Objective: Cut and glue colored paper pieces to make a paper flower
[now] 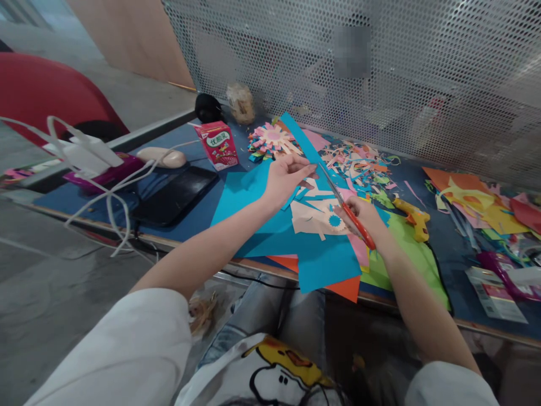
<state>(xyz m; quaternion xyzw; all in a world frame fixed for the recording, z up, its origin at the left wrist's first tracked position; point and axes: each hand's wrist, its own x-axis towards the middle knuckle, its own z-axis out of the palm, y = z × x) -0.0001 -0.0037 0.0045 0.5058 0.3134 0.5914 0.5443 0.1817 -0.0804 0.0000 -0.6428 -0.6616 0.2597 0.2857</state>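
My left hand [287,177] pinches a long blue paper strip [302,141] that rises from the blue sheets [270,225] on the table. My right hand [359,217] grips red-handled scissors [344,206], whose blades reach up to the strip just beside my left fingers. Under both hands lie cut cream and pink paper pieces [313,217] and a small blue toothed disc [335,220]. A pink and yellow paper flower [273,139] lies beyond my left hand.
A pink drink carton [220,145], a black tablet [175,194] and white chargers with cables [88,152] sit at the left. A yellow glue gun [412,217], green paper [406,254], paper scraps [359,160] and orange cutouts [469,194] lie right. Perforated metal screen [380,73] behind.
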